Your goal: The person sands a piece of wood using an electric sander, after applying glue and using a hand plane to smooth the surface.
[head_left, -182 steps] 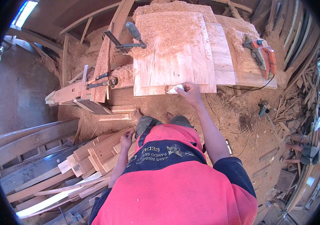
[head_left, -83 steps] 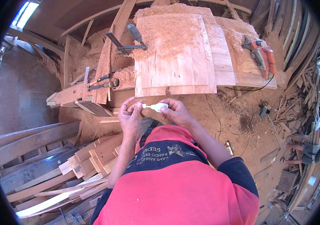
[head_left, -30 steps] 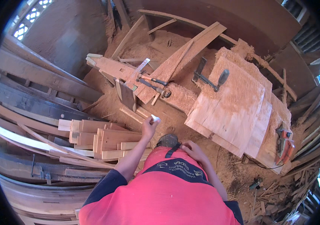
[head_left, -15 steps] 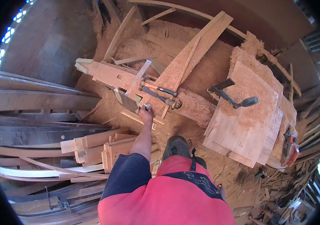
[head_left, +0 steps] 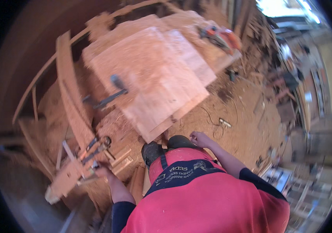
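My left hand (head_left: 103, 169) is at the lower left, its fingers closed beside a shavings-covered timber (head_left: 65, 178). Something small and pale shows at the fingertips, too blurred to name. Just beyond it on the timber lie a hammer (head_left: 90, 146) and a chisel (head_left: 93, 153), with a flat metal rule (head_left: 68, 150) to their left. Over by my right knee, my right hand (head_left: 200, 139) hangs with loosely bent fingers apart, holding nothing. Ahead of me lies a stack of wide wooden panels (head_left: 154, 73) strewn with shavings, and a dark metal bar tool (head_left: 111, 99) with a rounded handle rests across its left edge.
An orange power tool (head_left: 221, 39) sits at the stack's far right. A long plank (head_left: 70, 89) rises behind the hammer. On the sawdust floor, a thin cable (head_left: 211, 121) curls near a small pale object (head_left: 225, 123). Scrap wood (head_left: 247, 46) is heaped at the right.
The view has swung right, bringing the panel stack to the middle and the timber to the lower left. My right hand, mostly hidden beside my body before, now shows by my knee.
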`<state>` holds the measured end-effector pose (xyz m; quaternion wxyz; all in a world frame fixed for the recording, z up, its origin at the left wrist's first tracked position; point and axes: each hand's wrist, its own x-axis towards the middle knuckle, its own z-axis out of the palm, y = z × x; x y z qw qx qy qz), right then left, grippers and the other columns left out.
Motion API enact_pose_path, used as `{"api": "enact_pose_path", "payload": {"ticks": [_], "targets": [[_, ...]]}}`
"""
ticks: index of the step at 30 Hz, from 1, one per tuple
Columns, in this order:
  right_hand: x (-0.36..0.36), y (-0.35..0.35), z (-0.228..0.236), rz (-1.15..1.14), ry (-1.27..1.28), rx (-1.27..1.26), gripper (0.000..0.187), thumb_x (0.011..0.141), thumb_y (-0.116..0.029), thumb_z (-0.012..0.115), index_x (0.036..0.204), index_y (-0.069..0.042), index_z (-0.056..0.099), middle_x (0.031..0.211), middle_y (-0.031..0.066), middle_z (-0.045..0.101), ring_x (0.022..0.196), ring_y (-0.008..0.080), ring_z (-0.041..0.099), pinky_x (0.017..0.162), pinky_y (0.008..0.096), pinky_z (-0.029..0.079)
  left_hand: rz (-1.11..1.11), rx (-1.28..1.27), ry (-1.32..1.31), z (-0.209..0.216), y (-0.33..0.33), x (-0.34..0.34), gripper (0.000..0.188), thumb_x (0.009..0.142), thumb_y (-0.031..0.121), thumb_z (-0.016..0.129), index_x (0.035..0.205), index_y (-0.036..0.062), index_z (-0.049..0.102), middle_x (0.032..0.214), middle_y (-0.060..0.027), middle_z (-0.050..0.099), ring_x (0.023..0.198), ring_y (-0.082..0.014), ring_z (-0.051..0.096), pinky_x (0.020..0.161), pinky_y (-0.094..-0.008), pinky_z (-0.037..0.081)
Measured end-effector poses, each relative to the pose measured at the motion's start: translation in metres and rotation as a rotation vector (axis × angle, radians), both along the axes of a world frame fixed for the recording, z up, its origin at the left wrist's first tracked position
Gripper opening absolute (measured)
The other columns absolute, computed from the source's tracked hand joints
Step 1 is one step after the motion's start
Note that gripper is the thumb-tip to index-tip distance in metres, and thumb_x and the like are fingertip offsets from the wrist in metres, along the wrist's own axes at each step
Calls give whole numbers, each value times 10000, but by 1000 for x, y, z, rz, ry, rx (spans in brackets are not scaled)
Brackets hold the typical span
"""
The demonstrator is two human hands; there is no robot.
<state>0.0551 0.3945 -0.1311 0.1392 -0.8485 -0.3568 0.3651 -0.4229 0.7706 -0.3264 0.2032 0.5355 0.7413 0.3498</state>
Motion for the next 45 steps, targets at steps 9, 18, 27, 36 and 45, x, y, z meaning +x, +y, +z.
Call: {"api": "enact_pose_path", "payload": {"ticks": [9, 18, 27, 36, 45], "targets": [[59, -94, -45, -257, 11, -100, 322, 895, -281, 630, 1100, -41, 691, 1003, 184, 731, 965, 360, 702, 852, 449, 555, 76, -310, 310, 57, -80, 52, 704, 899, 414, 716, 1327, -81, 455, 1276, -259, 499, 1042, -340, 589, 823, -451, 528], [254, -133, -107, -118, -138, -316, 326, 944, -355, 586, 1111, -105, 711, 963, 189, 718, 954, 387, 685, 816, 499, 548, -154, -557, -183, -2, -218, 215, 337, 992, 339, 641, 1034, 12, 708, 723, -42, 623, 568, -125, 515, 523, -342, 419], [452, -137, -132, -286, -208, 596, 231, 939, -68, 607, 1167, -47, 642, 932, 119, 699, 825, 232, 677, 719, 364, 539, -314, -677, -396, 74, -320, 434, 498, 979, 408, 641, 1247, -11, 635, 1136, -146, 710, 1026, -213, 663, 890, -330, 514], [472, -66, -49, -580, 78, 764, 218, 1002, -146, 602, 1168, -9, 633, 949, 42, 663, 800, 126, 609, 727, 273, 504, -238, -640, -800, 204, -325, 528, 433, 1007, 374, 615, 1277, 35, 608, 1207, -104, 685, 1052, -201, 650, 942, -360, 497], [438, 1, 17, -361, 135, 829, 236, 1012, -205, 616, 1133, -3, 641, 919, 19, 643, 795, 85, 595, 696, 242, 490, 62, -545, -1210, 197, -299, 570, 388, 961, 349, 694, 1089, 6, 567, 977, -140, 688, 808, -215, 717, 644, -306, 614]]}}
